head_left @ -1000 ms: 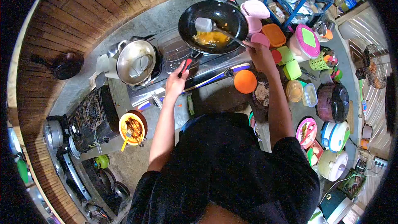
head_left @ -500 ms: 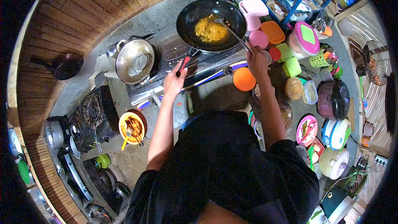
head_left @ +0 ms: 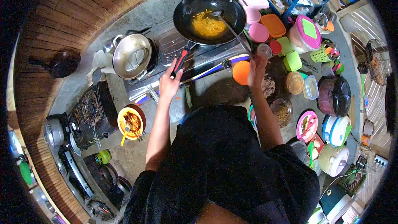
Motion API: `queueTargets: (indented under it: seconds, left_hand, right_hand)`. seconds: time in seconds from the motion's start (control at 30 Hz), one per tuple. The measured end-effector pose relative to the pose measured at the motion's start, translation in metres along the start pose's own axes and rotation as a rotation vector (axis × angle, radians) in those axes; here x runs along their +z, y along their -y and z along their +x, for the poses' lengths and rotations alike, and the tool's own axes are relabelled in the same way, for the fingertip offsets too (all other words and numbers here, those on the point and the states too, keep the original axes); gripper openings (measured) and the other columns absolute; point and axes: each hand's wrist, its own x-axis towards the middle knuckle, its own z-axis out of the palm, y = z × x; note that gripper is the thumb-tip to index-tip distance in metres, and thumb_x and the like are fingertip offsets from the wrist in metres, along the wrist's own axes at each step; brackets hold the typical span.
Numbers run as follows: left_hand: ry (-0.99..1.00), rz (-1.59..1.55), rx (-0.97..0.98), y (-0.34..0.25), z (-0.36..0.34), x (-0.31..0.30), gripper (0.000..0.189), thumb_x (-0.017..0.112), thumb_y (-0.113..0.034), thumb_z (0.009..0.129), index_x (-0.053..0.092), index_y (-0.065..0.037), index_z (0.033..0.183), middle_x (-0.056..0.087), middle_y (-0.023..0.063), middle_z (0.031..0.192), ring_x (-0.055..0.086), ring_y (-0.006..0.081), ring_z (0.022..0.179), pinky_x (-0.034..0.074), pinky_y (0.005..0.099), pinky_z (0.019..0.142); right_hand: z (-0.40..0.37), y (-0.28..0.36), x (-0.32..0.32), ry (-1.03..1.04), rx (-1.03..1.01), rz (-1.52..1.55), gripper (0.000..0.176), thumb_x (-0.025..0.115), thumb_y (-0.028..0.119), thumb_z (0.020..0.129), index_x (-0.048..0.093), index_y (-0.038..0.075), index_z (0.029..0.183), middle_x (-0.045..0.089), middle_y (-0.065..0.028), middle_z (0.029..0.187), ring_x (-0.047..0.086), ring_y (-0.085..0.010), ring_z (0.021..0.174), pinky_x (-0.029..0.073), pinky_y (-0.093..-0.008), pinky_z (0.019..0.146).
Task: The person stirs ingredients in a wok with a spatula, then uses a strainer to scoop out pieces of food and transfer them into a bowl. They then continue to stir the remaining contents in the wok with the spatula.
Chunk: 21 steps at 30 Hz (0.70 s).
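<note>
A black wok (head_left: 182, 20) stands on the stove, with yellow food (head_left: 207, 24) in oily liquid inside it. My left hand (head_left: 168, 84) is closed around the wok's red-and-black handle (head_left: 181, 60). A metal spatula (head_left: 232, 31) leans across the wok's right rim, its head in the food and its handle toward me. My right hand (head_left: 258, 74) is at the handle's near end, fingers stretched out and seemingly off it. Close beside that hand are an orange round lid (head_left: 240, 73) and a small clear cup (head_left: 264, 50).
Left of the wok, a steel pan (head_left: 121, 60) sits on the other burner. Plastic containers, including a pink-lidded tub (head_left: 304, 35), crowd the right side below a blue rack (head_left: 286, 4). A yellow bowl (head_left: 141, 118) with dark sauce and utensils stands at lower left.
My right hand has drawn back toward me along the spatula handle, and its fingers have straightened. The spatula stays resting in the wok. The whole view has shifted slightly.
</note>
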Motion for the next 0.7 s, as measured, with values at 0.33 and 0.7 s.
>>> queueTargets:
  seconds: [0.33, 0.7]
  left_hand:
    - [-0.050, 0.034, 0.074, -0.001, -0.011, -0.001, 0.055, 0.066, -0.028, 0.087, 0.048, -0.024, 0.139, 0.061, 0.0216, 0.119, 0.059, 0.0356, 0.112, 0.046, 0.0392, 0.093]
    - [-0.052, 0.039, 0.021, 0.007, -0.018, -0.002, 0.059, 0.068, -0.030, 0.085, 0.047, -0.026, 0.139, 0.062, 0.0216, 0.111, 0.061, 0.0364, 0.103, 0.047, 0.0411, 0.088]
  right_hand:
    - [-0.036, -0.035, 0.015, 0.428, -0.287, -0.621, 0.034, 0.072, 0.018, 0.079, 0.062, 0.002, 0.107, 0.061, -0.0171, 0.098, 0.059, -0.0352, 0.091, 0.048, -0.0419, 0.077]
    - [-0.028, -0.077, 0.031, 0.499, -0.106, -0.717, 0.028, 0.066, 0.026, 0.084, 0.065, 0.001, 0.094, 0.065, -0.0200, 0.077, 0.064, -0.0390, 0.075, 0.050, -0.0469, 0.068]
